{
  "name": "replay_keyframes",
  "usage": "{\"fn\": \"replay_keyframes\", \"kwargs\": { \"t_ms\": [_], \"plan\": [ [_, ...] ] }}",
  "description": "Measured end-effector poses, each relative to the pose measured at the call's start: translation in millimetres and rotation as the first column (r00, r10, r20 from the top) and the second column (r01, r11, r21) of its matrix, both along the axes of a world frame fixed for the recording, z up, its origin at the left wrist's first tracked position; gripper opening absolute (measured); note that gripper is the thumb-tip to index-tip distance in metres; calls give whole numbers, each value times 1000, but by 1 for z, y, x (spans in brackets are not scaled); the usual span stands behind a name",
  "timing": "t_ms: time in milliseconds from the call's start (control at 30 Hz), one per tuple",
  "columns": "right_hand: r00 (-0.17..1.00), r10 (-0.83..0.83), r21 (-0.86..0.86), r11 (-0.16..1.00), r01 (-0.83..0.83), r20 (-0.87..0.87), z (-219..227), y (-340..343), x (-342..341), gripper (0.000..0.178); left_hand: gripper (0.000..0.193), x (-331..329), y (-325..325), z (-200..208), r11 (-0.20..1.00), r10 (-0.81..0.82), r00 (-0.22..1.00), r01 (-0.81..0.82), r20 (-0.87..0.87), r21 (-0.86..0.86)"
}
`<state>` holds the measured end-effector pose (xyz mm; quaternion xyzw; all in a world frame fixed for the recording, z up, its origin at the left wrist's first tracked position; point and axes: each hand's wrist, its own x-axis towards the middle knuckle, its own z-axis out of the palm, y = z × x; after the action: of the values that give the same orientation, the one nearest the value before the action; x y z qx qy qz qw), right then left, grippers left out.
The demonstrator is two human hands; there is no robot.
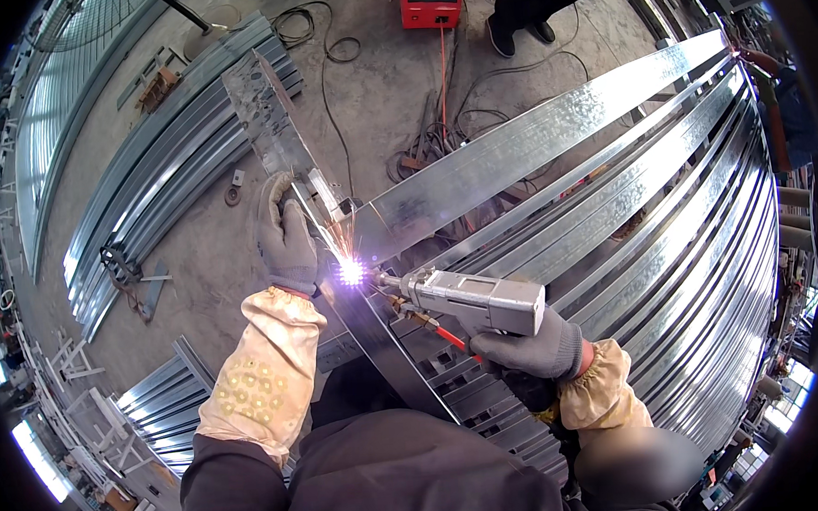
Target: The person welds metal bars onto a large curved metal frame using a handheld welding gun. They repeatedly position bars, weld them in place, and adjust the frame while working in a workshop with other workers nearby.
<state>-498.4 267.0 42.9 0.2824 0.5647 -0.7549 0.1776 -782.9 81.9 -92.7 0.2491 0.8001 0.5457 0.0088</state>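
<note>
The left forearm rises from the lower left of the frame, its beige cuff [260, 374] steep and tilted slightly right, and the left hand [285, 230] sits above it, fingers up, left of the centre. The right forearm comes in from the lower right, its own cuff bunched at the wrist, and the right hand [536, 346] reaches left across the lower middle.

The welding gun [476, 298] lies just below and right of the frame's centre. Its long axis runs nearly level, dipping a little to the right, and the nozzle points left and slightly up at a bright violet glow [351, 271] with orange sparks above it. The glow sits where a long flat bar [533, 152], slanting to the upper right, nears a metal channel [272, 119] that slants to the upper left.

The right hand is closed round the gun, with part of its grip hidden; a red hose [452, 337] slants below the gun. The left hand is half curled beside the channel's lower end; whether it grips the metal cannot be told.
</note>
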Motion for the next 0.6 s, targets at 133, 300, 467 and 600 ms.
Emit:
{"fn": "replay_keyframes", "kwargs": {
  "t_ms": [133,300,467,600],
  "plan": [
    [997,-53,24,998,54,-61,-3,-4,3,49,33,0,0,-2,1000,0,1000,-1,30,20],
    [1000,-16,34,999,17,-23,-3,-2,4,50,33,0,-1,-5,999,5,999,-6,35,41],
    [1000,-16,23,1000,16,0,4,-2,2,48,33,-1,1,-3,999,-13,999,11,37,37],
    [999,-20,-35,999,21,29,5,-1,3,46,35,-1,-4,-3,999,-31,997,32,76,-14]
  ]
}}
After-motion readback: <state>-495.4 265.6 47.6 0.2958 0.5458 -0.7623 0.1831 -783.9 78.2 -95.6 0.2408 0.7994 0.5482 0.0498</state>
